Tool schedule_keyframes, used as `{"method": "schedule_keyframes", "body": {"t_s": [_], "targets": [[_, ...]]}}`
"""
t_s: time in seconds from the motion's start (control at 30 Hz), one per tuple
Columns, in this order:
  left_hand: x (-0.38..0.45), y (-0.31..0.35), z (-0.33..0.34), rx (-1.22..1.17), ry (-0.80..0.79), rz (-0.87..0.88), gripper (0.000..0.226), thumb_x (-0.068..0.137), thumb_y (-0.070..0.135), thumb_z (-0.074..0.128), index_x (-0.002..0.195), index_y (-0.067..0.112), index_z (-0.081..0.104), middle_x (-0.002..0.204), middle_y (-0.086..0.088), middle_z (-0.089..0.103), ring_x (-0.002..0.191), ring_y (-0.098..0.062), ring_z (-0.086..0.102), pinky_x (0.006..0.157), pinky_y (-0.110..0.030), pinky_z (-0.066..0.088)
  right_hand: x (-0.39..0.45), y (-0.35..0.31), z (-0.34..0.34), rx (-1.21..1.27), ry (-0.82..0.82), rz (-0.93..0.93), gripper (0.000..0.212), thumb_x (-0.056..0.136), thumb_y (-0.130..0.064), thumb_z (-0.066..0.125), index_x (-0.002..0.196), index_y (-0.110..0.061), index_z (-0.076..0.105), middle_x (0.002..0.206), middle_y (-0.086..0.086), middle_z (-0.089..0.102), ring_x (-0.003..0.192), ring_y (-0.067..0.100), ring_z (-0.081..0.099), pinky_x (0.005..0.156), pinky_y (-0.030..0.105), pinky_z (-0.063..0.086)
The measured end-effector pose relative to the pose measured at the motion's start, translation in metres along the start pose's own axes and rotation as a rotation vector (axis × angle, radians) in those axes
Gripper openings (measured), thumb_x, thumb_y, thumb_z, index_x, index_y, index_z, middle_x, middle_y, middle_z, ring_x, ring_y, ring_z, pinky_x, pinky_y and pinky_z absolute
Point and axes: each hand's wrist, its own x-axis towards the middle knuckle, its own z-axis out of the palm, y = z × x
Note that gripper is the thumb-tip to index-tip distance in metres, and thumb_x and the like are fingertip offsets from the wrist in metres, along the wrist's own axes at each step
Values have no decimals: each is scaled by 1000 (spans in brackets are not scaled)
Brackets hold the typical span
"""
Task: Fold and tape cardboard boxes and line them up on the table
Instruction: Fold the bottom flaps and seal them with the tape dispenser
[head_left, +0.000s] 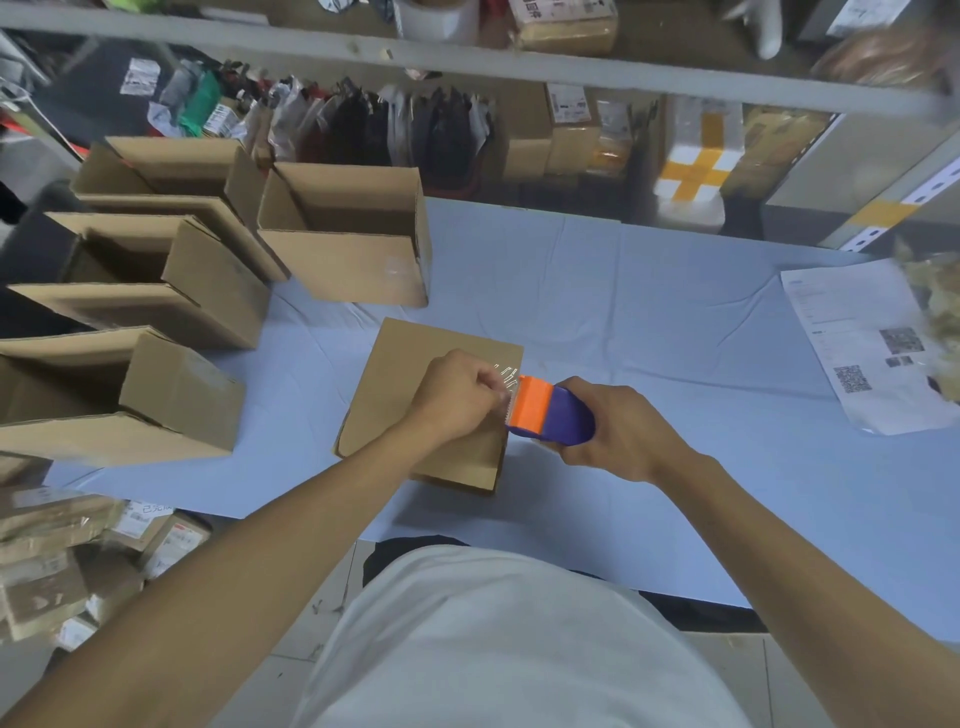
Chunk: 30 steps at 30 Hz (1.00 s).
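Box (415, 410) flat-side up at desk (649, 322) centre. L hand (457, 397) pinching tape end (506, 376) over box; R hand (623, 431) gripping dispenser (550, 413) at box's right edge. Four open boxes (343, 234) lined up left.

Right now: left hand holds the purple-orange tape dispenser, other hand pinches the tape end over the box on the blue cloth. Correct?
Not quite. The head view shows the right hand holding the tape dispenser; the left hand pinches the tape end. The box on the blue cloth is right.
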Motion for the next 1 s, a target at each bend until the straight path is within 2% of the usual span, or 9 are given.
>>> {"method": "schedule_keyframes", "body": {"t_s": [0.13, 0.23, 0.4, 0.6, 0.7, 0.77, 0.87, 0.93, 1.0], "targets": [[2, -5, -4, -198, 15, -173, 27, 74, 4, 72, 54, 20, 72, 66, 11, 72, 71, -3, 66, 68, -20, 50, -7, 7, -3, -95, -4, 2, 50, 69, -39, 76, 111, -32, 51, 85, -16, 59, 72, 11, 58, 58, 19, 40], [4, -15, -13, -230, 26, -222, 21, 72, 3, 72, 56, 17, 75, 68, 5, 74, 75, -14, 67, 76, -29, 56, -17, 20, -4, -146, -36, 65, 46, 69, -44, 74, 106, -34, 49, 83, -17, 59, 73, 13, 59, 60, 25, 45], [7, -21, -20, -131, 64, -248, 13, 74, 6, 73, 64, 14, 77, 75, 4, 75, 81, -14, 70, 79, -31, 58, -20, 34, -8, -166, -83, 140, 45, 68, -49, 74, 99, -34, 45, 80, -16, 58, 71, 11, 57, 57, 25, 42], [12, -29, -30, -54, 98, -268, 13, 75, 12, 75, 63, 16, 76, 67, 8, 70, 69, -11, 64, 60, -20, 45, -17, 50, -7, -277, -83, 152, 41, 66, -45, 69, 99, -33, 48, 80, -14, 59, 72, 15, 58, 56, 24, 38], [12, -34, -29, -22, 102, -280, 13, 73, 12, 76, 60, 14, 73, 56, 9, 64, 63, -12, 61, 57, -20, 44, -11, 51, -7, -303, -84, 149, 41, 64, -45, 68, 97, -33, 47, 80, -13, 59, 71, 16, 57, 55, 24, 38], [11, -35, -29, 17, 109, -258, 12, 72, 13, 75, 60, 11, 72, 61, 2, 67, 65, -16, 62, 57, -24, 46, -6, 50, -7, -322, -98, 147, 40, 64, -44, 68, 96, -32, 47, 79, -12, 58, 70, 17, 56, 55, 25, 37], [12, -31, -28, 277, 125, -172, 29, 71, 27, 79, 56, 8, 62, 69, -11, 65, 69, -25, 62, 59, -33, 48, 2, 47, -6, -349, -134, 158, 41, 64, -43, 69, 94, -31, 45, 78, -11, 57, 68, 17, 56, 54, 24, 36], [13, -29, -31, 616, 161, -141, 44, 71, 46, 79, 58, 17, 48, 65, -2, 51, 72, -27, 55, 59, -31, 42, 7, 45, -5, -379, -151, 163, 42, 64, -44, 69, 93, -32, 42, 79, -11, 57, 68, 18, 55, 54, 24, 34], [16, -26, -34, 716, 132, -35, 43, 73, 48, 75, 61, 21, 44, 67, 4, 46, 75, -25, 54, 59, -29, 38, 12, 42, -1, -399, -168, 167, 43, 64, -44, 70, 93, -32, 41, 78, -10, 55, 68, 18, 54, 52, 24, 32]]}}
